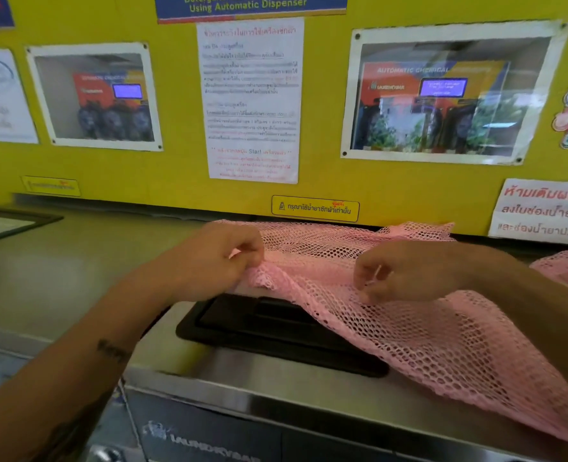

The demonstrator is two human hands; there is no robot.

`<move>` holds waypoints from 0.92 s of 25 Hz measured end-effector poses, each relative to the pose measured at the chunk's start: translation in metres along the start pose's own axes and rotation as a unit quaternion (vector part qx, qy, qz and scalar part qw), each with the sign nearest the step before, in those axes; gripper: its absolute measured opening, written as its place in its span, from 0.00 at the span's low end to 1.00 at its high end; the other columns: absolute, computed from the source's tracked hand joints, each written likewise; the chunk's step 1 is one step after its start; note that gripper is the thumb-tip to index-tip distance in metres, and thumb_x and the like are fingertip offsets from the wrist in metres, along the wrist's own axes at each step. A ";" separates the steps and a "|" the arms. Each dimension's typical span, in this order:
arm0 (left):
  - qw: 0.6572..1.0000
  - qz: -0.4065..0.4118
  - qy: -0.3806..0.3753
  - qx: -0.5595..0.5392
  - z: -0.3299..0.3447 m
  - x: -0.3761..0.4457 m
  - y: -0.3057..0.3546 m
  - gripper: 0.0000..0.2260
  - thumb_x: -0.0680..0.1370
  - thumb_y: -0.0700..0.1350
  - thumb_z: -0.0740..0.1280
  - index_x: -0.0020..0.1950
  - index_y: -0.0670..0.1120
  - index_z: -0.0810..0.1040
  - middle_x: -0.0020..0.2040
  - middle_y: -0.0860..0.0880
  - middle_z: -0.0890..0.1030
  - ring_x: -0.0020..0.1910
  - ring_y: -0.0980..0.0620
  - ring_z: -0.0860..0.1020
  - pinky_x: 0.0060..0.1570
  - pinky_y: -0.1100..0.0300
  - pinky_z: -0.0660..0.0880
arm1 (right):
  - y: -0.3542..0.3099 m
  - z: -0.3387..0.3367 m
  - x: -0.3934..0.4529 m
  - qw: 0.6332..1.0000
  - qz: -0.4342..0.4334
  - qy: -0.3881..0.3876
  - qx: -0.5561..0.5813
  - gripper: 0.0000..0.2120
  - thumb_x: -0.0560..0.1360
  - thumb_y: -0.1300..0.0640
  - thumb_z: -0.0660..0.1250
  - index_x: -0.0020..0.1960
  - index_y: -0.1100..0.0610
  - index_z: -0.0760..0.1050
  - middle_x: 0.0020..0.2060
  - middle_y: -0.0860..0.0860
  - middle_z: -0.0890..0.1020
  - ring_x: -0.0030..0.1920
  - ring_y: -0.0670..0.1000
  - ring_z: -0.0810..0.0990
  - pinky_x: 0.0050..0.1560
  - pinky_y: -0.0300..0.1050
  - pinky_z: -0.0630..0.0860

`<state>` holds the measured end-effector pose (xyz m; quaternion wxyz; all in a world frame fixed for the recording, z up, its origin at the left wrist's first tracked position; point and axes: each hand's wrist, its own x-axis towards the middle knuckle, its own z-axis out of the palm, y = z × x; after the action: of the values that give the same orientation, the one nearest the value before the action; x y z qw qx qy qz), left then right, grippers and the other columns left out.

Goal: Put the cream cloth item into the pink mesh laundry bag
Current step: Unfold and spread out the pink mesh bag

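We have the pink mesh laundry bag (409, 328) spread over the steel top of a washing machine (242, 381), its far edge against the yellow wall (176, 175) and its near part draped down over the front right of the machine top. Our left hand (216, 258) pinches the bag's gathered left edge between thumb and curled fingers, lifting it a little above the black dispenser lid (262, 328), which the mesh partly covers. Our right hand (409, 275) lies on top of the mesh near the middle, fingers curled and nipping the netting. A 2nd piece of pink mesh (565, 268) shows at the right edge. We cannot make out the cream cloth item anywhere in view.
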<state>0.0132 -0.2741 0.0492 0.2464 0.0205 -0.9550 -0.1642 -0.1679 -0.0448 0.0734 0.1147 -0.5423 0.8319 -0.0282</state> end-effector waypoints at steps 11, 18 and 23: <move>0.987 -0.063 -0.138 -0.051 -0.040 -0.065 0.037 0.08 0.75 0.49 0.63 0.36 0.56 0.73 0.32 0.56 0.74 0.34 0.60 0.70 0.36 0.65 0.66 | -0.058 0.012 0.031 0.986 -0.052 -0.132 -0.091 0.41 0.74 0.36 0.66 0.79 0.44 0.50 0.78 0.48 0.60 0.75 0.54 0.62 0.75 0.57 0.59; 0.967 -0.254 0.014 0.031 -0.028 -0.069 -0.011 0.07 0.78 0.49 0.64 0.50 0.50 0.81 0.52 0.48 0.83 0.53 0.48 0.79 0.55 0.56 0.73 | -0.058 0.012 0.040 0.993 -0.093 -0.071 0.014 0.35 0.75 0.32 0.57 0.78 0.41 0.53 0.79 0.44 0.54 0.78 0.49 0.54 0.74 0.54 0.52; 0.959 -0.276 -0.067 -0.013 -0.002 -0.060 -0.041 0.17 0.81 0.50 0.61 0.70 0.53 0.74 0.73 0.50 0.70 0.73 0.51 0.66 0.68 0.63 0.57 | -0.038 0.020 0.060 0.994 -0.039 -0.080 -0.055 0.36 0.77 0.33 0.49 0.80 0.51 0.53 0.80 0.49 0.56 0.78 0.50 0.55 0.77 0.49 0.51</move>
<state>0.0647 -0.3057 0.0097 0.1270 0.2692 -0.9243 -0.2387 -0.1528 -0.1131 0.0505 0.1497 -0.5806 0.7983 0.0566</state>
